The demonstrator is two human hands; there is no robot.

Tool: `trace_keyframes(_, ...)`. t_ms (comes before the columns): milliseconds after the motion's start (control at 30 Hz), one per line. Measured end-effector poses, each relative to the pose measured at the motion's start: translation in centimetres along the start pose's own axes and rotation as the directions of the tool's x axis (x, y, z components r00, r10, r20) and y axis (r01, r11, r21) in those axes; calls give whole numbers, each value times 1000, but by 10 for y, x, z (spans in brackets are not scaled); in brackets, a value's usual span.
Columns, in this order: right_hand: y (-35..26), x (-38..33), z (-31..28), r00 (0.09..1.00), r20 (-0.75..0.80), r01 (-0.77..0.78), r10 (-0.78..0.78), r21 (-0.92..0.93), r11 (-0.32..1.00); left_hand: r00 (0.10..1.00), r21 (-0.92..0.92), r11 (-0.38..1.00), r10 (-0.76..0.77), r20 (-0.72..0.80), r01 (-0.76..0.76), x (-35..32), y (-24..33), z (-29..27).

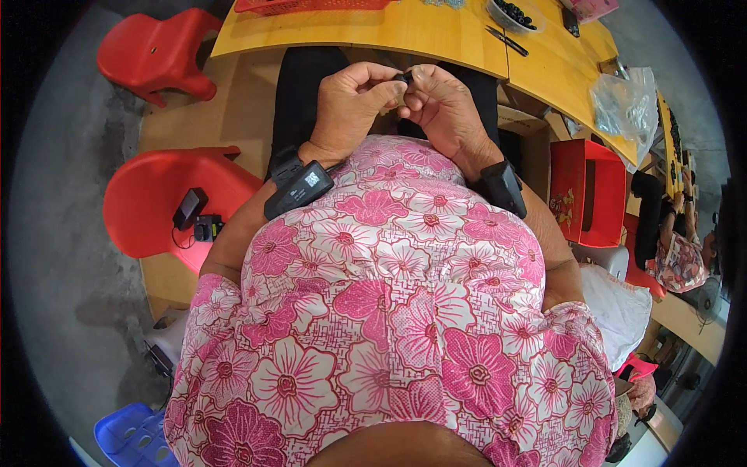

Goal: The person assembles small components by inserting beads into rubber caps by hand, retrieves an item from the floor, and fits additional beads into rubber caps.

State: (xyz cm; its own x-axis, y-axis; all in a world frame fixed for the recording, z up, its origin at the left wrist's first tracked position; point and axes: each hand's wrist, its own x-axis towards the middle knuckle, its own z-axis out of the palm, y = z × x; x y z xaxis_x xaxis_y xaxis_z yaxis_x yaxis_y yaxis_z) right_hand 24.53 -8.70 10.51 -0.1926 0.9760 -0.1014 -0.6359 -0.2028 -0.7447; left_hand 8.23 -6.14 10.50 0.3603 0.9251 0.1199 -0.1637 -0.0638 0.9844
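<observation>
Both hands meet in front of me, just short of the near edge of the yellow table (373,39). My left hand (354,101) pinches a small black part (404,77) between thumb and fingertips. From the other side my right hand (443,101) grips the same small black part, thumb and forefinger closed on it. The fingers cover most of it, so its exact kind cannot be made out. Each wrist wears a black strapped device. On the table, a clear bowl (537,23) holds several small black pieces, and a pair of dark tweezers (507,41) lies beside it.
A red basket (311,5) stands at the table's far edge. Clear plastic bags (626,105) hang over its right end, above a red box (566,194). Red chairs (159,54) are at the left, one bearing small black devices (191,208). Another person (681,249) sits far right.
</observation>
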Motion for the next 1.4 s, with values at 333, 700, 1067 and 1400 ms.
trace_keyframes(333, -5, -4, 6, 996, -64, 54, -63, -139, 989, 999, 25, 999, 32, 6, -32, 0, -4, -1)
trace_keyframes(700, 5, 1, -5, 999, 44, 3, -5, 58, 998, 1000, -118, 993, -19, 6, 19, 1, -6, 1)
trace_keyframes(1067, -3, -1, -3, 992, 68, -106, 105, 12, 994, 998, 32, 997, 63, -1, -63, 0, 0, 0)
trace_keyframes(1400, -6, -2, -2, 975, 135, -177, 178, -19, 984, 985, 111, 979, 173, 1, -172, 1, 2, 0)
